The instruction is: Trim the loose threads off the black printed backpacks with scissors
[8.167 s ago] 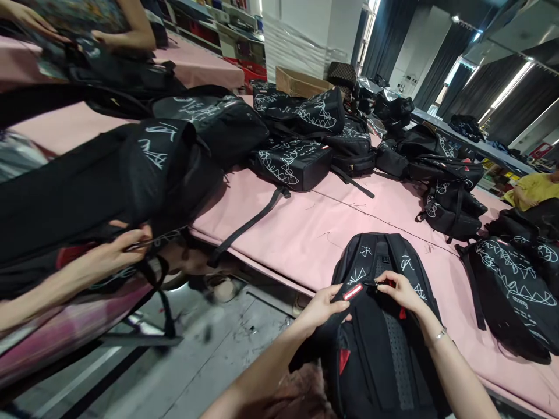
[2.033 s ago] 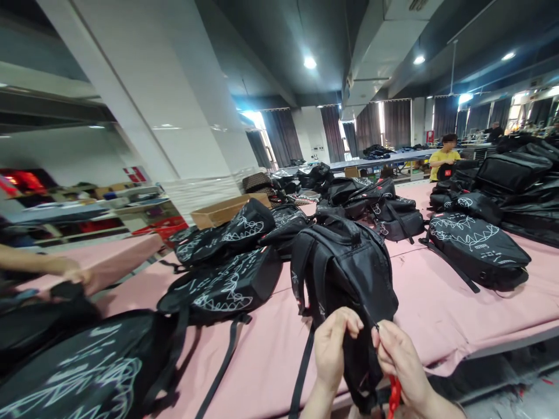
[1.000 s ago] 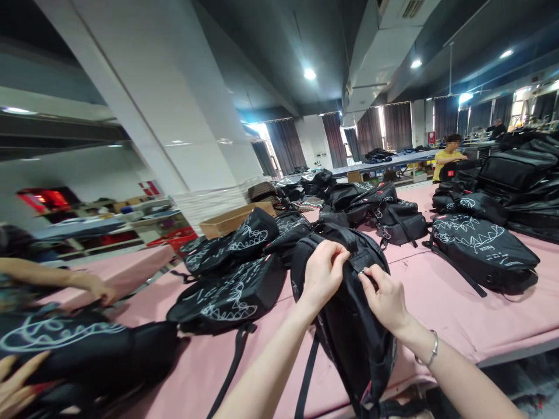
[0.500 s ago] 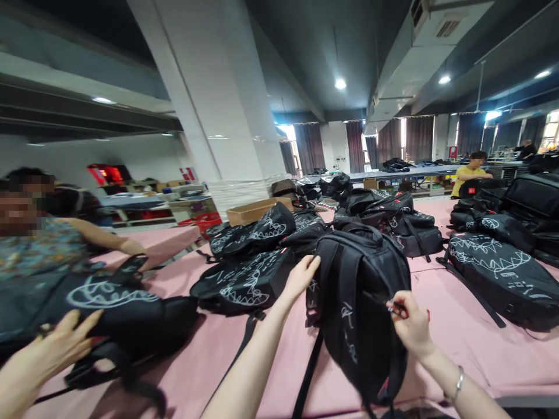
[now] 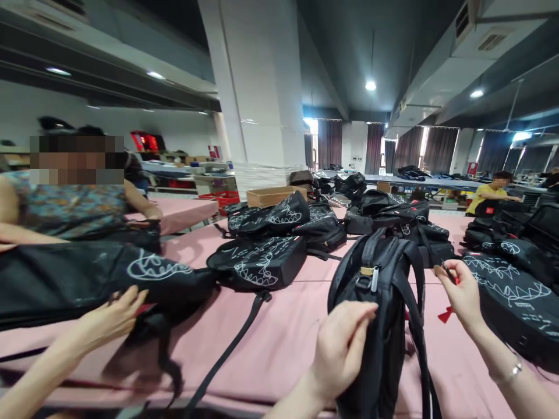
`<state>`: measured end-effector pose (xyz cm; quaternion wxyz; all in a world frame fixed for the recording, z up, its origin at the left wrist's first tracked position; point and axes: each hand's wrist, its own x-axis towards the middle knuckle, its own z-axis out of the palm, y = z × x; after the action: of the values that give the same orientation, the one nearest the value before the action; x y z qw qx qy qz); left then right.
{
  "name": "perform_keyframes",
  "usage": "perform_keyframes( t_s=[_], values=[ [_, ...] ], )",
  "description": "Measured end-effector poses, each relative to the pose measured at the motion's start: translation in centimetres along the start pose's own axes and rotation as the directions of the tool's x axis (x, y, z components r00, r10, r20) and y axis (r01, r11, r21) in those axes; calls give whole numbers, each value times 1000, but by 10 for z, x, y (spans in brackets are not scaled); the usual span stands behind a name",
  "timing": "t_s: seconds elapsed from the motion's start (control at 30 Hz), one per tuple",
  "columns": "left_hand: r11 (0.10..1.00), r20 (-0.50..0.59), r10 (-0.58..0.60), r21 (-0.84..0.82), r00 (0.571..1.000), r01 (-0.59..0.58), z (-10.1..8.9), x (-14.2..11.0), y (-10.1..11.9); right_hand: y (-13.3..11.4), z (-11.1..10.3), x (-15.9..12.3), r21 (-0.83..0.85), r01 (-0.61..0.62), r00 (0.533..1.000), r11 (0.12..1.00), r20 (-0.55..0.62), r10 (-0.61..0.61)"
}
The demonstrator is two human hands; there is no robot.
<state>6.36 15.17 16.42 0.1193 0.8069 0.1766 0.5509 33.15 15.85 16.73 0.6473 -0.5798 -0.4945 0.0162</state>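
Observation:
A black backpack [image 5: 371, 343] stands upright on the pink-covered table in front of me, its side and top zipper turned my way. My left hand [image 5: 338, 349] is closed on its near left edge, below a metal zipper pull [image 5: 374, 279]. Right of the bag's hanging shoulder strap, my right hand [image 5: 463, 294] is raised, apart from the bag. Its fingers close around a small dark-tipped tool [image 5: 445, 269] with red on it, which looks like thread snips. A red tag-like piece [image 5: 445, 315] shows just below that hand; what it belongs to I cannot tell.
At left, another person's hand [image 5: 117, 317] rests on a black backpack [image 5: 96, 273]. A further person [image 5: 74, 198] stands across the table. More black backpacks with white drawings [image 5: 262, 265] lie ahead and at right [image 5: 515, 285]. A cardboard box [image 5: 271, 196] sits by the pillar.
The backpack has turned, so its zippered side now faces me. My left hand has shifted from its top left edge down its near side. My right hand has moved away from the bag, rightward and up.

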Motion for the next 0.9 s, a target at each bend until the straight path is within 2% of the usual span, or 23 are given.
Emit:
perform_keyframes(
  t_s=[0.07,0.13,0.17,0.27,0.37,0.43,0.5,0.57,0.63,0.7,0.8,0.9],
  values=[
    [993,-178,-83,73,981,98,-4,4,-11,-21,1,-13,-24,53,994,998,97,-50],
    [972,-237,-147,148,960,185,-9,9,-22,-38,3,-22,-17,107,975,994,198,-101],
    [964,-218,-161,175,963,201,-11,11,-26,-46,4,-26,-8,131,960,991,249,-125],
    [962,-69,-180,194,981,190,-18,20,-29,-68,12,-31,20,199,907,980,374,-192],
    [958,44,-220,198,974,208,-20,29,-24,-85,23,-34,47,257,872,965,420,-252],
    [951,81,-260,196,962,241,-19,33,-20,-93,32,-37,41,303,852,952,437,-290],
    [951,89,-290,136,953,277,-18,35,-19,-97,37,-41,10,370,825,929,457,-333],
    [952,59,-305,-11,951,306,-19,35,-21,-96,39,-44,-26,432,800,901,472,-370],
    [931,13,-316,-186,949,313,-24,33,-24,-92,37,-46,-60,464,796,884,466,-386],
    [917,-34,-316,-268,948,296,-31,32,-28,-87,31,-45,-76,463,803,883,456,-382],
    [968,-16,-218,-135,976,214,-38,35,-33,-76,21,-41,-71,439,816,895,449,-365],
    [996,104,-44,81,994,36,-33,43,-34,-66,12,-36,-82,427,824,900,445,-351]
  ],
)
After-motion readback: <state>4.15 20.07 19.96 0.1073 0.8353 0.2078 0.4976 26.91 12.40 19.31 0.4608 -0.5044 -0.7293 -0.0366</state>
